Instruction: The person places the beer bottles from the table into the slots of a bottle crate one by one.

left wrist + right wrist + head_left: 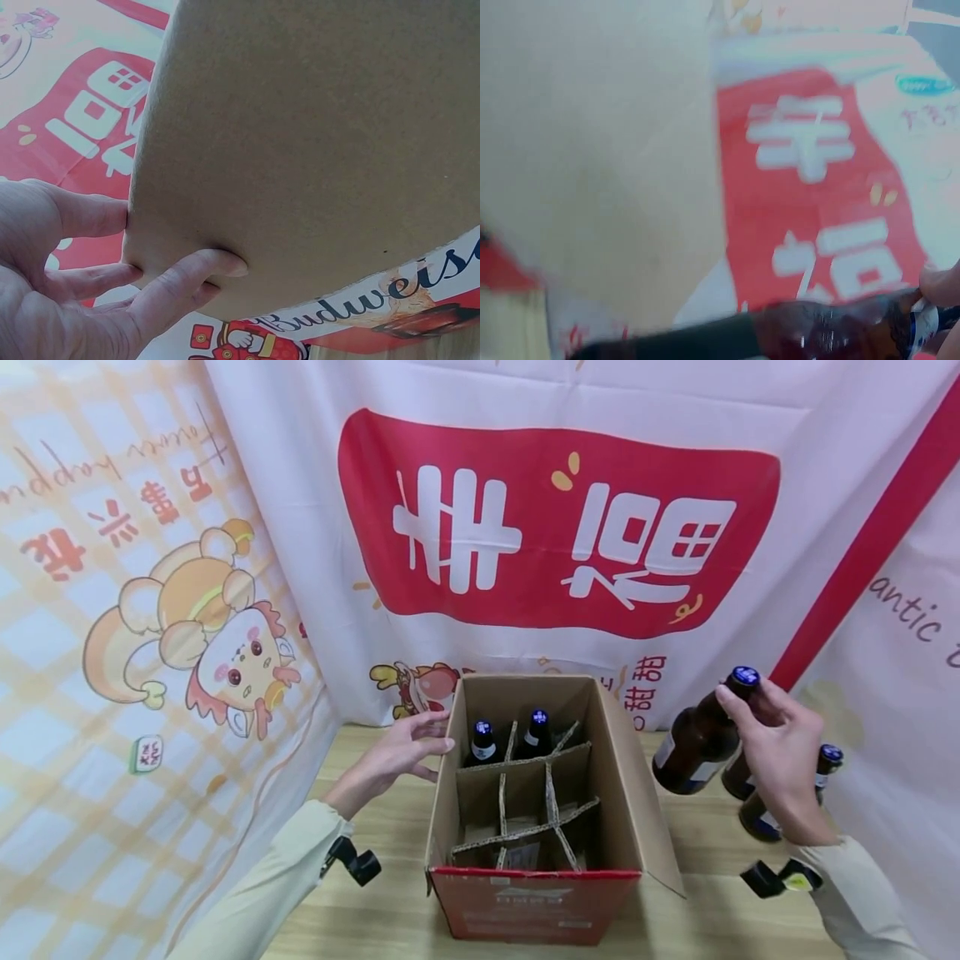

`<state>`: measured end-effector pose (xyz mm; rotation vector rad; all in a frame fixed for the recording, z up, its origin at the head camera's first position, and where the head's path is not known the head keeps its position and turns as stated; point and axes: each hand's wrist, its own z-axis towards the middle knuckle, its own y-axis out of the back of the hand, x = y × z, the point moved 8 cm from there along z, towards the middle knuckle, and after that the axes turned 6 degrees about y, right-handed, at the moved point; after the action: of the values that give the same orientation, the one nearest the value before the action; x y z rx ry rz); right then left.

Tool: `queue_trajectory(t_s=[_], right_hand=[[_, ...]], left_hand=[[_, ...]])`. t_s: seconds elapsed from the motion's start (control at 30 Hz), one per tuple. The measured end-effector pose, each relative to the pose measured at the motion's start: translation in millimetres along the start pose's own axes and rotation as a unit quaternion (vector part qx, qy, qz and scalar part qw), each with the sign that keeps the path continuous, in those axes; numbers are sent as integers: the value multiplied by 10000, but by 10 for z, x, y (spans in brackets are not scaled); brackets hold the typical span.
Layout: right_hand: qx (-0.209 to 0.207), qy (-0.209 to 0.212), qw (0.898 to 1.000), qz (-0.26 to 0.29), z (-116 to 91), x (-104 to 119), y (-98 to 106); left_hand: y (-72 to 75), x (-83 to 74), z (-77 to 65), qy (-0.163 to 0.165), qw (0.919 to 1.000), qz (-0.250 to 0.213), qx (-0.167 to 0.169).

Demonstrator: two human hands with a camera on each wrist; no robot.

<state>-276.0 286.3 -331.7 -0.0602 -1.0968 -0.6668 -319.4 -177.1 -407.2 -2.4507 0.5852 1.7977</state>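
Observation:
My right hand (783, 735) holds a brown beer bottle (693, 739) by its neck, just under the blue cap, to the right of an open cardboard box (551, 902). In the right wrist view the bottle (832, 330) lies across the bottom edge, fingers at its neck. My left hand (401, 752) grips the box's far left corner. In the left wrist view its thumb (225, 262) presses on the brown cardboard flap (315, 150), other fingers at the edge. Inside the box, two capped bottles (483, 743) stand in the far compartments.
Cardboard dividers (525, 760) split the box into compartments. Its right flap (648, 802) leans outward. More brown bottles (761, 818) stand on the wooden table (375, 860), partly behind my right hand. A printed cloth (562, 652) hangs behind and on both sides.

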Motion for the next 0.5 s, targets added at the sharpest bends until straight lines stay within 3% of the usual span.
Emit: queue_trajectory(t_s=[0.3,0.5], right_hand=[[218,-160,9962,824,7,619,69],[717,167,9953,636,9,1011,12]], left_hand=[[-14,-11,-1,-38,10000,56,12],[-22,-26,-14,-21,10000,54,12]])
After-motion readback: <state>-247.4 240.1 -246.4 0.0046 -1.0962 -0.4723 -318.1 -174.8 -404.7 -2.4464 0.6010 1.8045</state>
